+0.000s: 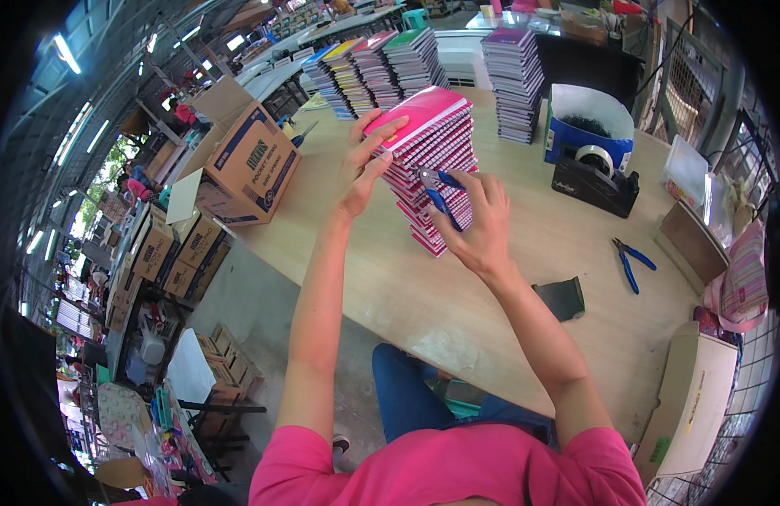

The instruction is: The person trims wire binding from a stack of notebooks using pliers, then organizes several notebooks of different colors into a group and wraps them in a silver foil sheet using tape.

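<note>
A tall stack of pink spiral-bound notebooks stands on the table, its coil edges facing me and its lower layers unevenly offset. My left hand grips the stack's upper left edge, with fingers over the top cover and the thumb against the side. In my right hand is a pair of blue-handled cutting pliers, its handles spread and its jaws at the coils on the near side. Whether the jaws touch a wire is too small to tell.
Other notebook stacks line the table's far side. An open cardboard box is at left. To the right are a tape dispenser, a blue-and-white container, second blue-handled pliers and a dark flat piece.
</note>
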